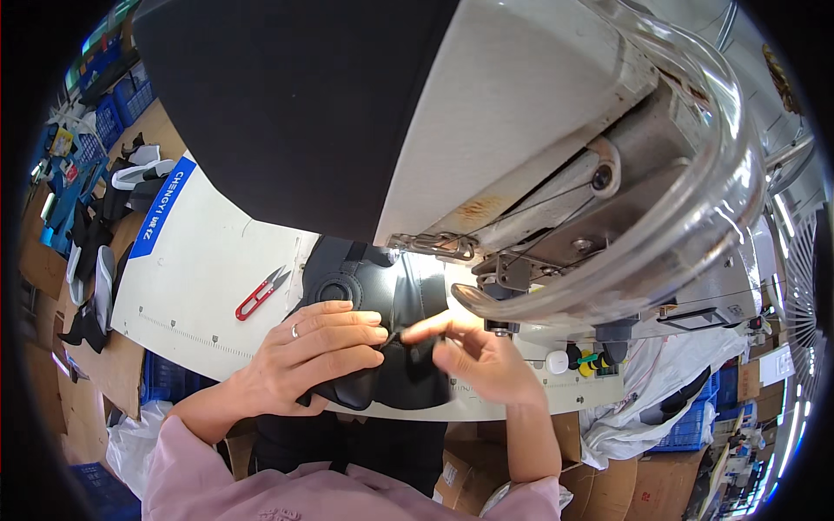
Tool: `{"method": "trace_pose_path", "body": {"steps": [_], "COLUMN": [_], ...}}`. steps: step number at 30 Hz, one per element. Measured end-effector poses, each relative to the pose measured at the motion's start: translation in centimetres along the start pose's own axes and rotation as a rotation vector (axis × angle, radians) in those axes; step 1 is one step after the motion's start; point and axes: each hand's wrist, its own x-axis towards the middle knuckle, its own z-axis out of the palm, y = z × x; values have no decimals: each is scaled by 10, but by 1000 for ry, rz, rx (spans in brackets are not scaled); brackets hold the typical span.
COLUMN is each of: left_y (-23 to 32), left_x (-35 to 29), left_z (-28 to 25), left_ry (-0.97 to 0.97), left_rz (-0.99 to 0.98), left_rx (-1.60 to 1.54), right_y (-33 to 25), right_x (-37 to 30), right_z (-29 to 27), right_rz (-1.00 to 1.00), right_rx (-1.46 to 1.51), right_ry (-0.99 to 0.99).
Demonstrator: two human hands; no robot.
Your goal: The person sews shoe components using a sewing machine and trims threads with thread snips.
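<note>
A black, leather-like stitched piece (413, 373) with a round raised ring on it lies at the front of the white sewing table (187, 282), partly over the edge. My left hand (317, 352), wearing a ring, lays its fingers across the piece; its thumb is hidden. On the right, my right hand (482, 360) stretches its index finger to a seam in the middle of the piece, thumb apart, the other fingers bent. Just beyond both hands stands the sewing machine (512, 113), whose needle area is mostly hidden. Red thread snips (262, 293) lie to the left.
A clear curved guard (738, 174) arcs over the right side of the machine. Small bottles (591, 360) stand at the table's right. Black and white cut pieces (95, 269) lie on a wooden bench at left. Blue crates (691, 425) and cardboard boxes (599, 491) sit lower right.
</note>
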Motion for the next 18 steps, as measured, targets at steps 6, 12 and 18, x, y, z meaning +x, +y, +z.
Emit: {"method": "trace_pose_path", "body": {"steps": [6,12,18], "left_y": [5,9,12], "left_x": [1,-2,-1], "left_z": [-2,7,7], "left_ry": [16,195,327], "left_rz": [-55,-128,-242], "left_rx": [46,23,-83], "right_y": [10,12,8], "right_x": [7,12,13], "right_z": [26,24,29], "right_rz": [-300,-526,-693], "right_rx": [-515,-538,-826], "right_ry": [237,230,233]}}
